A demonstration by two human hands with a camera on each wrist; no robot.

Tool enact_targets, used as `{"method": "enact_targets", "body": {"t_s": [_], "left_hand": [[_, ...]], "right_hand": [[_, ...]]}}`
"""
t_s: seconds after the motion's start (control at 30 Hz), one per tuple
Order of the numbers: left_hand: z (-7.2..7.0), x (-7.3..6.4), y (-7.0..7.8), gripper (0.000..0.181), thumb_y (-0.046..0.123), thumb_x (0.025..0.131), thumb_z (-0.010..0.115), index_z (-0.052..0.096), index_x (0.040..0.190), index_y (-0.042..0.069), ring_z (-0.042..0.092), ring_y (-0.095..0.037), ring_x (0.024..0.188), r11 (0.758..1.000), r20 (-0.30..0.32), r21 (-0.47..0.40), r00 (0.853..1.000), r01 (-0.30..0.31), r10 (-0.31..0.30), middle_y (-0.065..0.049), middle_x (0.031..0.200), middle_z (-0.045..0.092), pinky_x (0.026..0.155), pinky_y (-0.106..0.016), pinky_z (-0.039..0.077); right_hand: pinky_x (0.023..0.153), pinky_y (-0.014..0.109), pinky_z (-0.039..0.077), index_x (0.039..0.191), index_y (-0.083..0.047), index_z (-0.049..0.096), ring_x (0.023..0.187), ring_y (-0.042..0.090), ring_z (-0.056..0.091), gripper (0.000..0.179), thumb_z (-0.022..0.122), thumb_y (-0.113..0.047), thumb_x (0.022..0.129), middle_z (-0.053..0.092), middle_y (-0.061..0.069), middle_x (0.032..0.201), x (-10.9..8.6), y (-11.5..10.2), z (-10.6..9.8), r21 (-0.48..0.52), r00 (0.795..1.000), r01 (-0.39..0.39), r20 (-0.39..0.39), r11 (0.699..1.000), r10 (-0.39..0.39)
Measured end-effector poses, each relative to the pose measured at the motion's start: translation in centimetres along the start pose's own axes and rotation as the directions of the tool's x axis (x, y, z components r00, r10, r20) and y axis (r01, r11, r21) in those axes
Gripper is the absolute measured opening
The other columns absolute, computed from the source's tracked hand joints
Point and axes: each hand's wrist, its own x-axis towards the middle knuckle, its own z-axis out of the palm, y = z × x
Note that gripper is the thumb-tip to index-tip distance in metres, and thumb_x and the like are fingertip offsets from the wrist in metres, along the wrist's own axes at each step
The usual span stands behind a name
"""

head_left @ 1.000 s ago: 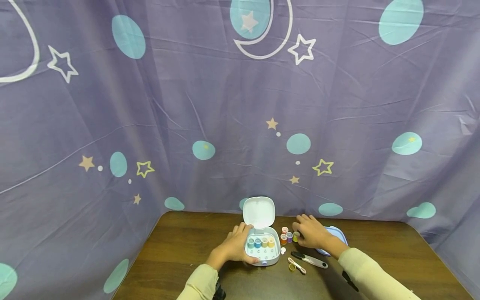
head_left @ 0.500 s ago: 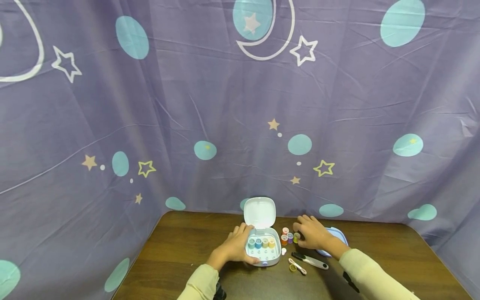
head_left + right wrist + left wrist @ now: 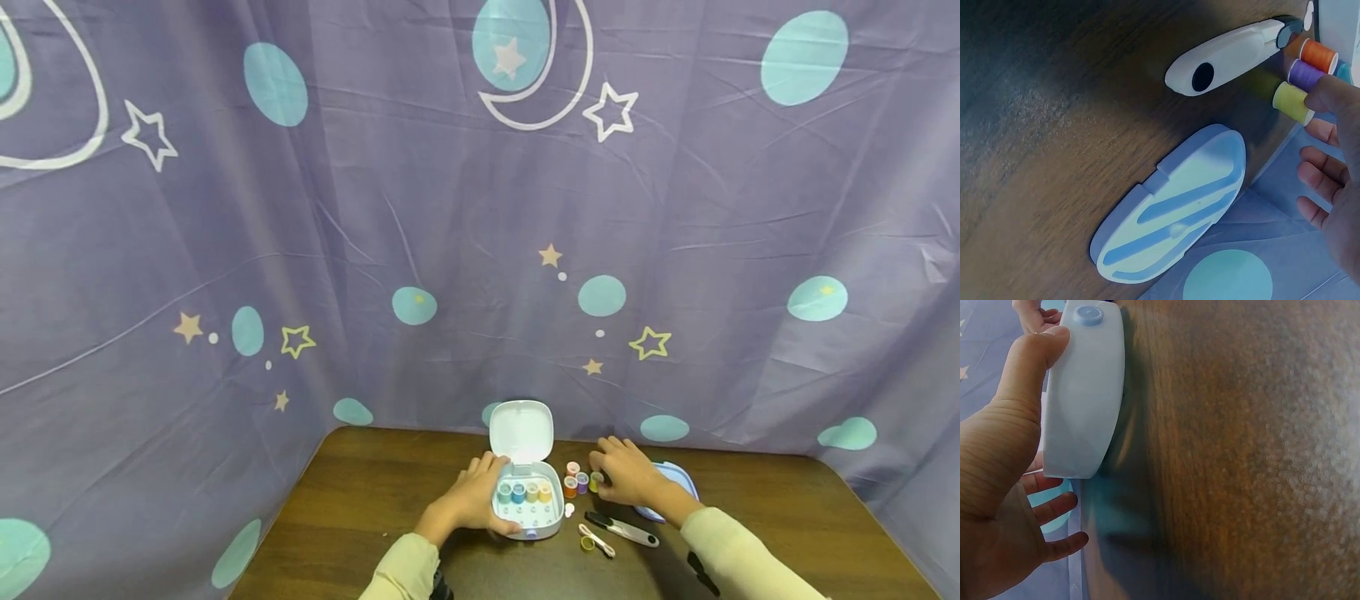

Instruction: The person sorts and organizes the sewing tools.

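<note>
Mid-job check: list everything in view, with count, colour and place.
Table: 1, brown, foreground
Backdrop: 1, purple, patterned, behind table
Box: 1, pale blue-white, lid open, on table
Clasp: 1, blue, box front
Pegs: several, pale, inside box
Boxed spools: 4, teal, blue, beige, yellow-orange, in a row
Loose spools: 4, coral, orange, purple, yellow, right of box
Small discs: count unclear, white, right of box
Tool: 1, white and black, right of discs
Slim item: 1, whitish, kind unclear, beside tool
Ring-like item: 1, yellow, beside slim item
Tray: 1, blue, right of loose spools
Sleeves: 2, cream, forearms
Wrist gear: 2, black, at wrists
Left hand: 1, bare, gripping box's left side
Right hand: 1, bare, pinching yellow spool
</note>
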Motion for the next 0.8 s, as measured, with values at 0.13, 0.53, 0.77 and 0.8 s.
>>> {"method": "enact_targets", "body": {"t_s": [0.13,0.53,0.77,0.8], "left_hand": [[0.1,0.0,0.0,0.107,0.056,0.063,0.091,0.043,0.146,0.009,0.045,-0.019,0.108,1.0,0.002,0.001,1.0,-0.001,0.001,-0.004,0.129,0.048,0.085,-0.032,0.042],[0.0,0.2,-0.1,0.106,0.055,0.062,0.092,0.045,0.145,0.01,0.046,-0.019,0.107,1.0,-0.006,0.004,1.0,-0.021,0.022,-0.007,0.13,0.05,0.084,-0.032,0.042],[-0.1,0.3,-0.3,0.105,0.055,0.062,0.092,0.045,0.145,0.01,0.046,-0.02,0.106,0.999,-0.002,-0.001,0.999,-0.033,0.033,-0.007,0.131,0.05,0.083,-0.032,0.041],[-0.1,0.3,-0.3,0.105,0.055,0.062,0.092,0.045,0.145,0.01,0.046,-0.02,0.106,0.999,-0.002,-0.002,0.999,-0.034,0.034,-0.007,0.131,0.05,0.083,-0.032,0.041]], "right_hand": [[0.069,0.03,0.033,0.077,-0.018,0.057,0.079,0.015,0.046,0.026,0.08,-0.021,0.064,0.045,-0.008,0.081,-0.1,0.1,0.0,0.007,1.0,-0.026,-0.003,1.0,0.026],[0.067,0.029,0.034,0.079,-0.02,0.059,0.077,0.01,0.041,0.023,0.08,-0.02,0.069,0.047,-0.007,0.08,-0.5,0.6,-1.0,0.093,0.989,-0.139,-0.038,0.986,0.143],[0.065,0.025,0.033,0.079,-0.02,0.062,0.075,0.008,0.043,0.019,0.079,-0.019,0.07,0.05,-0.008,0.079,-0.7,0.3,-0.7,0.132,0.975,-0.139,-0.155,0.981,0.159],[0.065,0.025,0.034,0.079,-0.02,0.063,0.075,0.007,0.044,0.019,0.08,-0.02,0.07,0.05,-0.008,0.079,-0.6,0.2,-0.7,0.136,0.973,-0.136,-0.17,0.981,0.159]]}}
